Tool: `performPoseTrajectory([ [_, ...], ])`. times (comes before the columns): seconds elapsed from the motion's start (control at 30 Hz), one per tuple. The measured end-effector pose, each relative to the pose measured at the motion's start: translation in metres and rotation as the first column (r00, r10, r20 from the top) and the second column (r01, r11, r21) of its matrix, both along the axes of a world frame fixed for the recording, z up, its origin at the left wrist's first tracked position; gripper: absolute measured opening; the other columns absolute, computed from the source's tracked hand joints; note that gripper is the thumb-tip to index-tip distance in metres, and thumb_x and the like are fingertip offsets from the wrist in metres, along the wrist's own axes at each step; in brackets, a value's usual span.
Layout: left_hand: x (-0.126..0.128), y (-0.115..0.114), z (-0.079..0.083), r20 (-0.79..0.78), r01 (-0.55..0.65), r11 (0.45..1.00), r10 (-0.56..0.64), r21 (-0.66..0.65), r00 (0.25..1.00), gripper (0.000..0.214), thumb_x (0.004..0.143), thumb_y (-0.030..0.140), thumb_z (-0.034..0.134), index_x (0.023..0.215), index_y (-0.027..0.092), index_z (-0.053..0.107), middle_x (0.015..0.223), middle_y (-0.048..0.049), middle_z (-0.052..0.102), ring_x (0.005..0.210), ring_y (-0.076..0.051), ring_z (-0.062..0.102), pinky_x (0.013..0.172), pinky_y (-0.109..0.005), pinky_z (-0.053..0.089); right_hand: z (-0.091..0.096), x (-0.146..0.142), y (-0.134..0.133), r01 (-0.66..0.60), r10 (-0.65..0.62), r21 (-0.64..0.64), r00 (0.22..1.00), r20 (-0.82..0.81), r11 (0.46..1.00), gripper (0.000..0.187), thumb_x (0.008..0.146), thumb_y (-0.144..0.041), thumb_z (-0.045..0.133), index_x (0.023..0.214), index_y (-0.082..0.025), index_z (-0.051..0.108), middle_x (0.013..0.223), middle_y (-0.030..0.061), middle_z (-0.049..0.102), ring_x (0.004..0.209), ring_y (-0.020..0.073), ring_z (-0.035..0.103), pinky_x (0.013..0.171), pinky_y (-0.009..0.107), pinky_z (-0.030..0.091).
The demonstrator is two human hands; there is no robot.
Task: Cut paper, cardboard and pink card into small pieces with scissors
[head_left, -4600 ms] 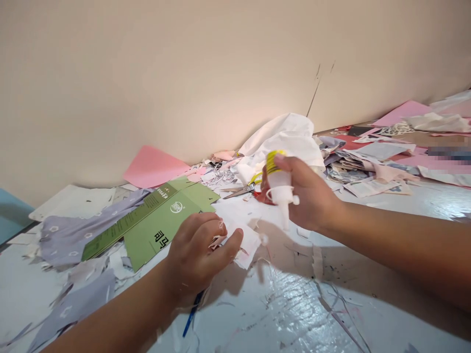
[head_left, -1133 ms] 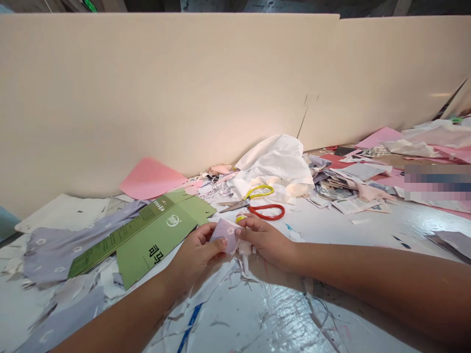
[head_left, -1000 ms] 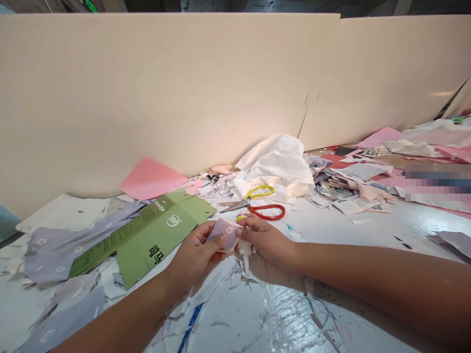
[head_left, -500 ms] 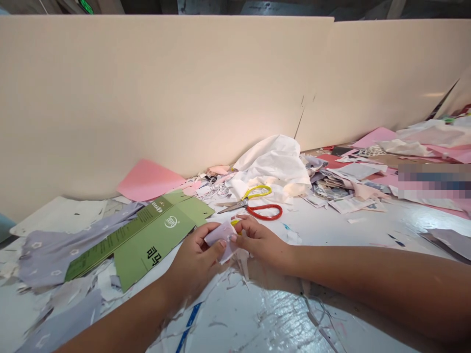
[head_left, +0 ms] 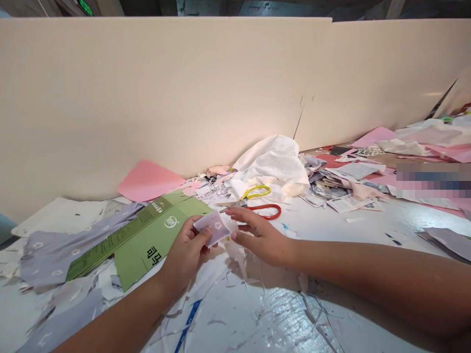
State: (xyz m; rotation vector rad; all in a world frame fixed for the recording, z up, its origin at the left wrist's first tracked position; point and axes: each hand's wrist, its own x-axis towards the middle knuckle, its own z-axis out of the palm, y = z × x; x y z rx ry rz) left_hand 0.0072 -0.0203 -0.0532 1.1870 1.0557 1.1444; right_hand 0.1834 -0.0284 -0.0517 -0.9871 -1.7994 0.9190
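Between the thumb and fingers of my left hand (head_left: pixel 191 245) is a small lavender piece (head_left: pixel 217 225) with a white flower print; whether it is fabric or paper I cannot tell. My right hand (head_left: pixel 257 235) is just to its right, fingers apart and curved, with nothing held in them. Behind my right hand lie scissors (head_left: pixel 270 211) with one yellow and one red handle, their blades pointing left. A flattened green carton (head_left: pixel 158 235) with printed lettering rests left of my hands.
Lavender flowered material (head_left: pixel 47 252) and scraps lie at the left. A pink sheet (head_left: pixel 150 180) leans on the cream partition (head_left: pixel 165 88). Crumpled white material (head_left: pixel 274 164) sits behind the scissors, scrap piles (head_left: pixel 338 189) to the right. A blue strip (head_left: pixel 188 323) lies in front.
My right hand has let go of the lavender piece and its fingers have spread. My left hand has moved slightly left and up with the piece, whose flower print now faces up.
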Motion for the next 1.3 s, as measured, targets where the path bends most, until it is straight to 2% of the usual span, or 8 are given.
performPoseTrajectory([
  [0.1, -0.003, 0.003, -0.003, -0.017, -0.021, 1.000, 0.021, 0.006, 1.000, 0.019, 0.074, 0.033, 0.058, 0.091, 0.025, 0.051, 0.069, 0.0049, 0.053, 0.056, -0.006, 0.047, 0.051, -0.016, 0.038, 0.009, 0.018, 0.022, 0.071, -0.138, 0.279, 0.963, 0.230, 0.958, 0.034, 0.081, -0.028, 0.046, 0.113, -0.021, 0.049, 0.127, 0.0087, 0.044, 0.118, 0.0199, 0.039, 0.097, 0.038, 0.031],
  [0.17, -0.003, 0.003, -0.003, -0.024, -0.016, 1.000, 0.016, 0.002, 1.000, 0.019, 0.074, 0.032, 0.058, 0.090, 0.025, 0.051, 0.068, 0.0051, 0.053, 0.054, -0.005, 0.045, 0.051, -0.015, 0.037, 0.013, 0.035, 0.042, 0.087, -0.270, 0.406, 0.868, 0.418, 0.910, 0.036, 0.077, -0.019, 0.047, 0.112, -0.017, 0.051, 0.120, 0.0113, 0.050, 0.114, 0.0221, 0.042, 0.097, 0.039, 0.030],
  [0.23, -0.004, 0.003, -0.002, -0.036, -0.012, 1.000, 0.012, -0.002, 0.999, 0.019, 0.073, 0.032, 0.058, 0.090, 0.025, 0.052, 0.068, 0.0049, 0.053, 0.054, -0.005, 0.045, 0.051, -0.015, 0.037, 0.013, 0.052, 0.060, 0.104, -0.342, 0.382, 0.696, 0.632, 0.918, 0.048, 0.072, -0.015, 0.047, 0.120, -0.013, 0.044, 0.125, 0.0152, 0.045, 0.117, 0.0260, 0.038, 0.094, 0.039, 0.032],
  [0.3, -0.003, 0.002, -0.001, -0.045, -0.011, 1.000, 0.011, -0.005, 0.999, 0.019, 0.074, 0.032, 0.058, 0.090, 0.025, 0.052, 0.070, 0.0047, 0.054, 0.055, -0.005, 0.045, 0.052, -0.015, 0.037, 0.012, 0.066, 0.071, 0.057, -0.275, 0.314, 0.646, 0.713, 0.948, 0.048, 0.069, -0.016, 0.051, 0.117, -0.014, 0.048, 0.116, 0.0138, 0.054, 0.105, 0.0262, 0.049, 0.083, 0.035, 0.040],
  [0.73, -0.003, 0.005, -0.002, -0.015, 0.002, 1.000, -0.002, -0.007, 1.000, 0.017, 0.074, 0.029, 0.057, 0.090, 0.023, 0.052, 0.076, 0.0034, 0.054, 0.062, -0.007, 0.051, 0.053, -0.017, 0.039, 0.016, 0.066, 0.075, 0.003, -0.236, 0.262, 0.442, 0.865, 0.965, 0.064, 0.059, -0.017, 0.054, 0.122, -0.018, 0.042, 0.113, 0.0145, 0.055, 0.105, 0.0328, 0.046, 0.081, 0.041, 0.032],
  [1.0, -0.005, 0.011, -0.003, 0.087, -0.071, 0.996, 0.076, -0.052, 0.993, 0.024, 0.065, 0.030, 0.065, 0.082, 0.022, 0.051, 0.066, 0.0061, 0.052, 0.054, -0.007, 0.050, 0.044, -0.017, 0.037, 0.034, 0.066, 0.063, -0.098, -0.346, 0.396, 0.327, 0.879, 0.913, 0.042, 0.057, -0.020, 0.057, 0.098, -0.020, 0.053, 0.091, 0.0092, 0.061, 0.087, 0.0281, 0.053, 0.071, 0.036, 0.031],
  [1.17, -0.006, 0.015, 0.000, 0.134, -0.080, 0.992, 0.092, -0.095, 0.987, 0.030, 0.062, 0.027, 0.067, 0.082, 0.021, 0.045, 0.064, 0.0032, 0.058, 0.056, -0.012, 0.058, 0.040, -0.017, 0.036, 0.061, 0.073, 0.052, -0.001, -0.413, 0.437, 0.326, 0.850, 0.899, 0.045, 0.057, -0.023, 0.057, 0.102, -0.020, 0.048, 0.085, 0.0089, 0.059, 0.080, 0.0261, 0.053, 0.055, 0.028, 0.029],
  [1.3, -0.007, 0.015, 0.003, 0.158, -0.099, 0.990, 0.114, -0.101, 0.981, 0.029, 0.064, 0.023, 0.066, 0.082, 0.020, 0.043, 0.068, -0.0002, 0.062, 0.059, -0.012, 0.060, 0.048, -0.020, 0.043, 0.080, 0.083, 0.042, 0.127, -0.377, 0.362, 0.472, 0.797, 0.924, 0.044, 0.060, -0.029, 0.059, 0.101, -0.021, 0.043, 0.084, 0.0060, 0.058, 0.067, 0.0198, 0.052, 0.052, 0.026, 0.029],
])
